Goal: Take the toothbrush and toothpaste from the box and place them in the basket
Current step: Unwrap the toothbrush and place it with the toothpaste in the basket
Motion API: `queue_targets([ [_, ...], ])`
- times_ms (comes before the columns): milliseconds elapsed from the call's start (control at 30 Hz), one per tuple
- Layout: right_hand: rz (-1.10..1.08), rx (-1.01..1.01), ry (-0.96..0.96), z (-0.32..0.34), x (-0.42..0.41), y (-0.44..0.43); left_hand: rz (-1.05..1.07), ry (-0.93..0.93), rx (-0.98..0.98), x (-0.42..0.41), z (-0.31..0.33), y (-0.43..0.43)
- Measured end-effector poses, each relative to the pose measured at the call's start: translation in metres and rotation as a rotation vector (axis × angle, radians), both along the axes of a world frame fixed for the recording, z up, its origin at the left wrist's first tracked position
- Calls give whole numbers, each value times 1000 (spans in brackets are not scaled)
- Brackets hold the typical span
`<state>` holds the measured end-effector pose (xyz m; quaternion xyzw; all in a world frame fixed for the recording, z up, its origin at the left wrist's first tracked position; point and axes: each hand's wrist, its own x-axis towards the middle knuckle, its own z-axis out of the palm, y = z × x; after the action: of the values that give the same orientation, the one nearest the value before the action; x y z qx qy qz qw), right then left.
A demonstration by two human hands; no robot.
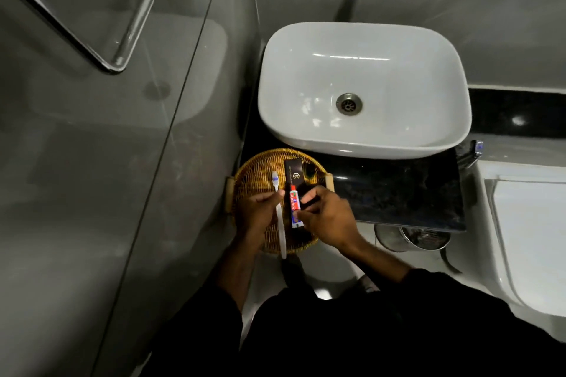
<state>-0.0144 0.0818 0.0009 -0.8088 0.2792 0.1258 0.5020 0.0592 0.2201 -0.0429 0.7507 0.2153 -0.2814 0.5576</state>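
Looking down: I see my two hands over the woven basket (260,171), which sits at the left end of the dark surface (398,193), just in front of the white sink (364,89).
Glass panel: a clear pane (122,101) stands to the far left, beside the surface.
Left hand: my left hand (257,211) hangs over the left half of the basket, its fingers (271,196) closed round the toothbrush.
Toothbrush: the white toothbrush (280,217) is pinched near its neck, bristle head pointing away from me over the basket, handle reaching back past the basket's near rim.
Toothpaste: the small red, white and blue toothpaste (294,206) tube lies lengthwise just right of the toothbrush, red cap away from me, over the basket's middle.
Box: the dark box (294,173) lies in the basket beyond the tube, its near end hidden under my right hand.
Right hand: my right hand (327,217) has its fingers (309,197) curled onto the box's near end, with the thumb against the tube's lower part; I cannot tell which it truly grips.
Bin: a round metal bin (425,237) stands on the floor under the surface's right edge.
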Motion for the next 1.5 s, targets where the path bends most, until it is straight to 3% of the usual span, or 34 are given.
queue_targets([
  [133,29,-100,25,-9,18,17,-66,-44,77,4,-13,6],
  [333,182,-181,272,-20,39,34,-117,-160,206,12,-21,6],
  [800,329,-340,395,-27,50,44,-112,-311,293,11,-19,0],
  [1500,413,-328,196,-25,18,41,-27,-354,349,11,-18,-7],
])
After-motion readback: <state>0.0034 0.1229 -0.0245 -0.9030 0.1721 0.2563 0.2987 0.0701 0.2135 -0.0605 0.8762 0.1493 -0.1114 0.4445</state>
